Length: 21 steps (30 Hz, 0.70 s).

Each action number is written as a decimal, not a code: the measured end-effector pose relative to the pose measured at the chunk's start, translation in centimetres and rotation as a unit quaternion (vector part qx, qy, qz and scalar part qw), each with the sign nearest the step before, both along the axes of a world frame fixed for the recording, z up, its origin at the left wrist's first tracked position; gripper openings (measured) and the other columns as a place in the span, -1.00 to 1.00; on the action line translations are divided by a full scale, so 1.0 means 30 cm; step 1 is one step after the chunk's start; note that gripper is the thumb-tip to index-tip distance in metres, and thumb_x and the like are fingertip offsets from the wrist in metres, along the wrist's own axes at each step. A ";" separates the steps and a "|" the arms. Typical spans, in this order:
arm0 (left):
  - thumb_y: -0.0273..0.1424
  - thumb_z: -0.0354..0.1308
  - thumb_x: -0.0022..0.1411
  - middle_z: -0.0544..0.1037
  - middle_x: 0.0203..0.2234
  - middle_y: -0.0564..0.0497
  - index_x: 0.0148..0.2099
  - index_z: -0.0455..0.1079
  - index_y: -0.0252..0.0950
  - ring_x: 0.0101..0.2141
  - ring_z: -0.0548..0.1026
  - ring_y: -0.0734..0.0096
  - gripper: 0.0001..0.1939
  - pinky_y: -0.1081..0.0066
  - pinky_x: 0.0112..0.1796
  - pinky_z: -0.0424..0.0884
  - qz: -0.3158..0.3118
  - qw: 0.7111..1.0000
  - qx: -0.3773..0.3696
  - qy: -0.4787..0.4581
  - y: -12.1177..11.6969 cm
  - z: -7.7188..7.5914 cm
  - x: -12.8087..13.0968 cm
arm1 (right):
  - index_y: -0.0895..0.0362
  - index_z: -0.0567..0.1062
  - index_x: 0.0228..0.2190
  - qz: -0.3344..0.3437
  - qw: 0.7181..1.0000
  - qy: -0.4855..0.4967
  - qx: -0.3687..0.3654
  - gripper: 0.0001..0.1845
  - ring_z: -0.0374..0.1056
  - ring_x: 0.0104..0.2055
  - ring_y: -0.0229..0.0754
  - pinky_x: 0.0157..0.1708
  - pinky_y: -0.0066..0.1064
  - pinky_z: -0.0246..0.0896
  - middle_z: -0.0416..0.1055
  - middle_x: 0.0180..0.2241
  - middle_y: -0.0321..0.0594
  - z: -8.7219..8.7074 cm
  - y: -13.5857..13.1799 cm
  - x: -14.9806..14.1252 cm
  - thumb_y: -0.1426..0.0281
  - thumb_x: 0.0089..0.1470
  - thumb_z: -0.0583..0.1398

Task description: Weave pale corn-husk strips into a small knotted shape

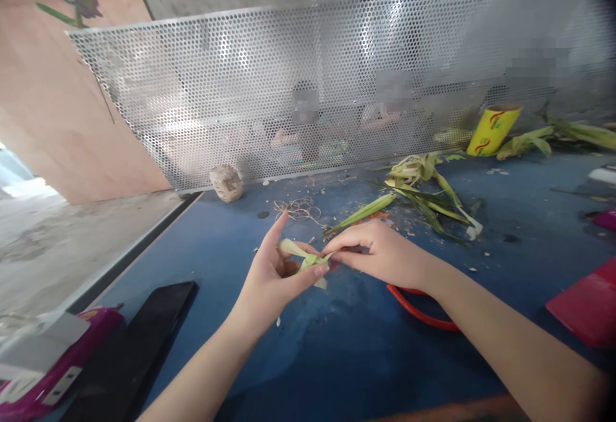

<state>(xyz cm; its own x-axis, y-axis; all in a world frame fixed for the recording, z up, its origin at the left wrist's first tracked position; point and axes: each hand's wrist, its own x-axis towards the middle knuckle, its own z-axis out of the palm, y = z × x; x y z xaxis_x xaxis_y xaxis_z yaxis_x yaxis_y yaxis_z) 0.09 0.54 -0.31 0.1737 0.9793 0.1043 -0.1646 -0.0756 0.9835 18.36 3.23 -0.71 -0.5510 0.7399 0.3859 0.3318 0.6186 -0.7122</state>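
A folded strip of pale green leaf [312, 260], apparently corn husk, is held between both hands over the blue table. My left hand [282, 268] pinches it between thumb and fingers, with the index finger raised. My right hand [380, 249] grips the strip's right end with closed fingertips. Just beyond the hands lie a long green leaf [363, 212] and a tangle of thin string [299, 209]. A heap of peeled husks [418, 175] spreads farther to the right.
A red ring-shaped handle [423, 313] is partly under my right forearm. A black phone [139, 345] and a purple power strip [62, 358] lie at left. A roll of string [226, 183], a yellow tube [493, 130] and a perforated metal screen [269, 88] stand behind; people are beyond it.
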 end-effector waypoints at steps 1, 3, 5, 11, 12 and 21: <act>-0.55 0.35 -0.12 0.51 -0.48 0.10 0.27 -0.09 -0.31 -0.63 0.36 0.68 -0.03 0.65 -0.64 0.23 0.005 1.000 -0.006 0.005 0.001 0.002 0.000 | 0.10 0.56 -0.26 -0.009 0.999 0.002 0.031 -0.77 0.43 -0.32 -0.25 -0.31 -0.46 0.29 0.55 -0.34 -0.25 -0.003 0.001 0.000 0.50 0.09 0.13; -0.52 0.36 -0.13 0.49 -0.49 0.11 0.26 -0.05 -0.32 -0.69 0.26 0.73 -0.05 0.66 -0.71 0.09 0.008 1.000 -0.023 0.010 0.005 0.006 -0.004 | 0.10 0.54 -0.19 -0.030 0.995 0.009 0.100 -0.72 0.41 -0.32 -0.26 -0.29 -0.45 0.27 0.54 -0.37 -0.25 -0.008 0.004 0.002 0.53 0.10 0.12; -0.50 0.37 -0.14 0.47 -0.50 0.12 0.25 -0.01 -0.31 -0.71 0.19 0.77 -0.07 0.65 -0.71 0.03 -0.001 0.999 -0.042 0.000 0.010 0.012 -0.009 | 0.10 0.52 -0.14 -0.043 0.987 0.014 0.157 -0.68 0.38 -0.35 -0.27 -0.31 -0.45 0.24 0.51 -0.42 -0.25 -0.012 0.009 0.005 0.55 0.11 0.10; -0.48 0.33 -0.07 0.46 -0.46 0.08 0.20 0.09 -0.31 -0.71 0.16 0.77 -0.21 0.60 -0.68 0.01 -0.044 0.996 -0.068 -0.039 0.013 0.019 -0.020 | 0.05 0.50 -0.12 -0.032 0.982 0.058 0.177 -0.68 0.31 -0.32 -0.26 -0.29 -0.41 0.21 0.44 -0.39 -0.24 0.008 0.010 0.018 0.53 0.11 0.12; -0.47 0.32 -0.05 0.46 -0.44 0.07 0.20 0.10 -0.31 -0.70 0.17 0.77 -0.23 0.59 -0.67 0.02 -0.045 0.996 -0.068 -0.039 0.012 0.018 -0.020 | 0.05 0.50 -0.11 -0.025 0.985 0.060 0.161 -0.69 0.31 -0.32 -0.26 -0.29 -0.41 0.21 0.42 -0.39 -0.24 0.013 0.008 0.020 0.51 0.11 0.12; -0.40 0.29 0.00 0.40 -0.55 0.12 0.20 0.11 -0.32 -0.70 0.12 0.73 -0.27 0.58 -0.69 -0.04 -0.065 0.996 -0.064 -0.010 0.011 0.010 -0.017 | 0.04 0.54 -0.30 -0.007 0.991 0.075 0.112 -0.82 0.32 -0.26 -0.23 -0.22 -0.38 0.23 0.46 -0.38 -0.28 0.026 0.008 0.015 0.51 0.04 0.21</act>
<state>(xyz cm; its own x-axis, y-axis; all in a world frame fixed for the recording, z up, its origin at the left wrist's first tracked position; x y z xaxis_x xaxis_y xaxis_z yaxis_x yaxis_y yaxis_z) -0.42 0.87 -0.01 0.2996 0.9539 -0.0158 -0.1839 0.0740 0.9802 18.83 3.48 0.06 -0.4651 0.6329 0.6189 0.2417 0.7634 -0.5990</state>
